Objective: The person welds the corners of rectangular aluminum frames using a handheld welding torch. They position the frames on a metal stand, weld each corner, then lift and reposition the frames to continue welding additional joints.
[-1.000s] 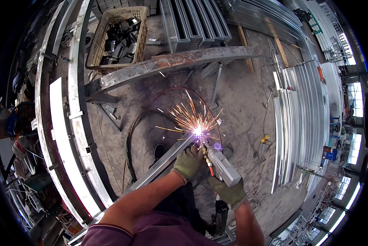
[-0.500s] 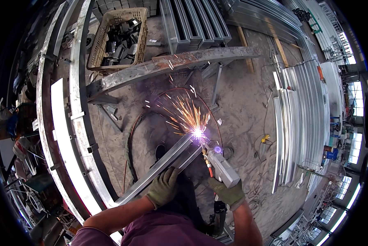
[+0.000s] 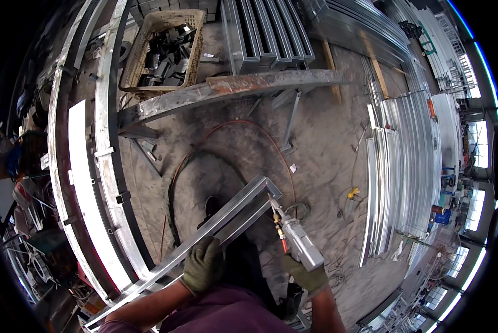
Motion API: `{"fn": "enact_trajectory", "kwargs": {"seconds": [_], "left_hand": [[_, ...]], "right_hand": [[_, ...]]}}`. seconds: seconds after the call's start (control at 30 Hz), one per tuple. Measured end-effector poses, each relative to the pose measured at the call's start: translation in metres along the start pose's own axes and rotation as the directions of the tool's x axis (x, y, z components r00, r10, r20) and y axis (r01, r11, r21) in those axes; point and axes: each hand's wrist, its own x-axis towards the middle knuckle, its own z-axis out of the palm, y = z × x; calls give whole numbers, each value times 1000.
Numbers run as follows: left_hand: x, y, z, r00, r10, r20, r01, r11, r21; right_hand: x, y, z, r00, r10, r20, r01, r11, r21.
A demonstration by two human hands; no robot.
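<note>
A narrow silver metal frame (image 3: 226, 217) of square tube lies slantwise before me, its far corner pointing up and right. My left hand (image 3: 203, 266), in a green work glove, is closed on the frame's near part with the fingers over the bar. My right hand (image 3: 307, 275), gloved alike, grips a grey boxy welding gun (image 3: 300, 238) with brass fittings and a red hose. Its narrow nozzle meets or nearly meets the frame's end near the corner; I cannot tell if they touch. No sparks show at the tip.
A heavy steel beam (image 3: 243, 84) on legs crosses beyond the frame. Long rails (image 3: 107, 150) run along my left. A plastic crate (image 3: 129, 75) holds dark metal pieces. Stacked silver profiles (image 3: 410, 177) lie right. A hose (image 3: 268, 133) loops on the floor.
The bright arc and orange sparks at the nozzle have gone out. My left hand has shifted slightly left and toward me, and more of the frame's near end shows at lower left.
</note>
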Motion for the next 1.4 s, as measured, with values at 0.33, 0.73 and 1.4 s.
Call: {"fn": "enact_trajectory", "kwargs": {"seconds": [0.33, 0.73, 1.4], "left_hand": [[-12, -12, 8, 957, -240, 163, 212, 962, 173], [40, 60, 16, 982, -188, -34, 187, 982, -42], [109, 112, 46, 754, -41, 655, 638, -187, -747]], "right_hand": [[8, -7, -29, 999, -49, -24, 51, 993, 107], [46, 16, -35, 953, -303, 25, 297, 943, 148], [31, 34, 29, 825, -541, -161, 501, 833, -233]]}}
